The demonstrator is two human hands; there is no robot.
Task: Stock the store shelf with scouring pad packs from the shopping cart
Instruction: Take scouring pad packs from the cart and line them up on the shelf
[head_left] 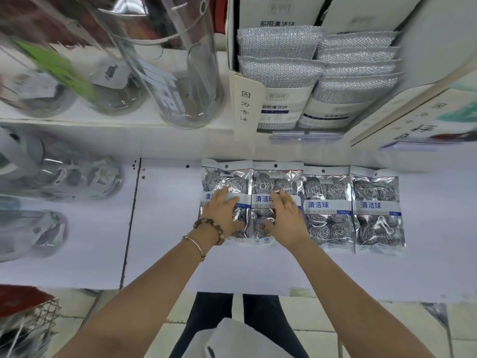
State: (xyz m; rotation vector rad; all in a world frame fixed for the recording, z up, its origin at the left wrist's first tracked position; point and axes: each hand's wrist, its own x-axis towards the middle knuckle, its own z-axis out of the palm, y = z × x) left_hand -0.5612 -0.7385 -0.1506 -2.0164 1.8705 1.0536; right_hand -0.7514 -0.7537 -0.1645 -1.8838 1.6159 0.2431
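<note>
Four packs lie flat in row on shelf. We see left hand flat, fingers straight, on end pack; right hand likewise on second pack. Risk: slick foil slides under push, overlaps third pack, breaks row.

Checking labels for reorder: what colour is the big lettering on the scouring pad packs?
Blue on white; head view, rightmost pack.

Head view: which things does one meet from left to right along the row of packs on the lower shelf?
The first pack, under the left hand → second pack, under the right hand → third pack → fourth pack.
</note>
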